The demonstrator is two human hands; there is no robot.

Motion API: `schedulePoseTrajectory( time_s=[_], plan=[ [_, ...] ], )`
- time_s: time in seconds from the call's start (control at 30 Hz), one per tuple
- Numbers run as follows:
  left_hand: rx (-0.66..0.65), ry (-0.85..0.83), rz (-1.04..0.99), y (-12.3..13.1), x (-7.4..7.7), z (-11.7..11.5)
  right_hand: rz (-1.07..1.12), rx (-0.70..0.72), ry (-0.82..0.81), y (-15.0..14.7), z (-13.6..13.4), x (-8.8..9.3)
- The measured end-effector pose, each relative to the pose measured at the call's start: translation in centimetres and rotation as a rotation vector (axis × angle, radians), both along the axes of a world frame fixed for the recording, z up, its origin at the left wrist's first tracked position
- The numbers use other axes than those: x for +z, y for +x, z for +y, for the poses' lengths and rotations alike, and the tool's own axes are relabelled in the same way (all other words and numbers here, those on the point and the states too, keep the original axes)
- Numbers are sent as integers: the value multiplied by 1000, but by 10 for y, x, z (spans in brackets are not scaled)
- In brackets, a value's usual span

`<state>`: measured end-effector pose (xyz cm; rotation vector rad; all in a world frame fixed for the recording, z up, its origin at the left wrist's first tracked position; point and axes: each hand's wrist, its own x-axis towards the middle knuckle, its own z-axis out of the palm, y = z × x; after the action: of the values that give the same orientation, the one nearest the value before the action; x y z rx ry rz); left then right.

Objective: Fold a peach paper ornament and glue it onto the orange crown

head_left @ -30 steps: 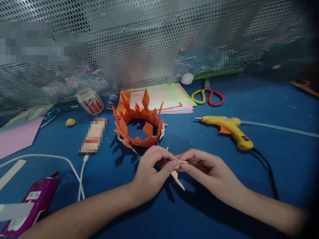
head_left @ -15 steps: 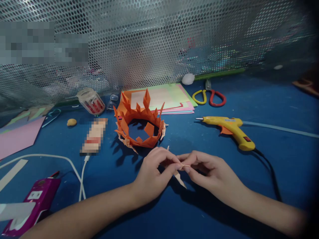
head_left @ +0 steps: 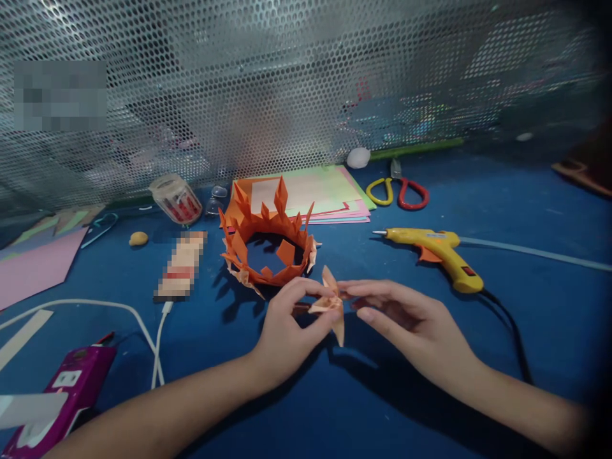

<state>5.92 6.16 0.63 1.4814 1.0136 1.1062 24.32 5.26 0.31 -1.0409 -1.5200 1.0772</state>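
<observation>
In our left hand (head_left: 291,325) we pinch a small, pale-peach, star-shaped folded-paper flower (head_left: 336,303) between thumb and fingers, just nearer us and to the right of the jagged orange paper crown (head_left: 287,275). Our right hand (head_left: 411,319), thumb and fingers parted, hangs beside the flower; whether a fingertip touches it, we cannot tell. The step looks like shaping its narrow petals (head_left: 329,280), and the next move likely calls for a light, steady pinch that spares the folds

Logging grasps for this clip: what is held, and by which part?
The left hand pinches a pale folded-paper piece near its middle; whether the right hand touches it is unclear.
</observation>
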Motion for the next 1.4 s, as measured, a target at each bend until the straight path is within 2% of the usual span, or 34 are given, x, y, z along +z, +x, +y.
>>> schedulePoseTrajectory(
  time_s=[0.13, 0.27, 0.33, 0.47, 0.67, 0.77, 0.87, 0.97, 1.03, 1.13, 1.23, 1.4],
  plan=[
    [16, -189, -131, 1, -2, 3, 59, -144, -22, 1, 6, -1],
    [-93, -192, -99, 2, -3, 1, 46, -8, -164, -1, 8, 2],
    [-133, -161, -87, 2, -2, -1, 24, 28, -172, -2, 8, 5],
    [-94, -148, -111, 2, -1, -1, -4, 38, -130, -2, 7, 8],
    [-41, -140, -65, 1, -2, 2, 6, 46, -266, -4, 8, 4],
    [-36, -131, -46, 1, -1, 2, -69, 4, -230, -5, 6, 0],
    [-40, -99, -8, 1, 1, 2, -283, -14, -88, -3, 5, 0],
    [-36, -102, 17, 1, 2, 2, -471, 42, 112, -1, 4, 1],
    [-26, -157, 11, 0, 1, 2, -520, 104, 192, -1, 3, 2],
    [-13, -248, -22, 1, 0, 3, -552, 199, 236, -2, 2, 2],
    [-9, -311, -146, 2, -3, 4, -564, 231, 253, -2, -1, -1],
    [11, -361, -377, 4, -4, 5, -463, 232, 162, -2, -3, 1]
  ],
)
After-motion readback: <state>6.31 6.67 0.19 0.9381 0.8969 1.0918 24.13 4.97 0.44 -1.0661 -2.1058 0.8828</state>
